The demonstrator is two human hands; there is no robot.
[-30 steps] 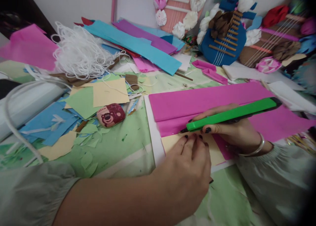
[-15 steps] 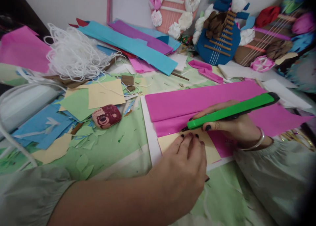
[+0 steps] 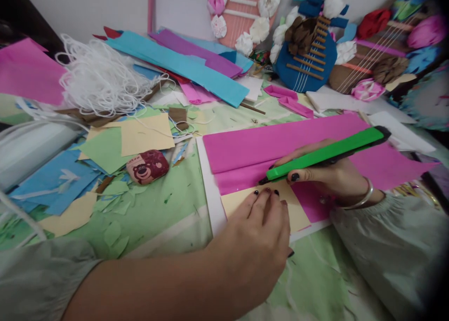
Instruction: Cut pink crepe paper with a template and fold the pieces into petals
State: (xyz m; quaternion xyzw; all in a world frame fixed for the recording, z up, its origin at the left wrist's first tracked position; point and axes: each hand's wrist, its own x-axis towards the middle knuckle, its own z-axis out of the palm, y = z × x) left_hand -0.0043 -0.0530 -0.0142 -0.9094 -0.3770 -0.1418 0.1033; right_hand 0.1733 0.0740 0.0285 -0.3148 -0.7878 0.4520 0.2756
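Note:
My right hand (image 3: 336, 178) is closed around a long green and black pen-like tool (image 3: 326, 153). Its dark tip points down to the left, at the upper edge of a cream paper square (image 3: 298, 208). The kind of tool is unclear. My left hand (image 3: 257, 237) lies across the cream square with its fingers stretched out, pressing it down, fingertips close to the tool's tip. Under the square is a magenta paper sheet (image 3: 259, 145) with a fold or overlap along it. A white sheet (image 3: 206, 190) shows beneath the magenta one at the left and front edges.
To the left lie a tangle of white cord (image 3: 101, 77), blue paper scraps (image 3: 56, 185) and a small bear-print case (image 3: 147, 167). Long turquoise paper (image 3: 182, 68) is stacked behind. Several decorated paper instruments, one a blue lute (image 3: 305, 70), lean along the back.
The whole view has shifted slightly, so everything sits a little further left. Both hands and the tool keep nearly the same place on the paper.

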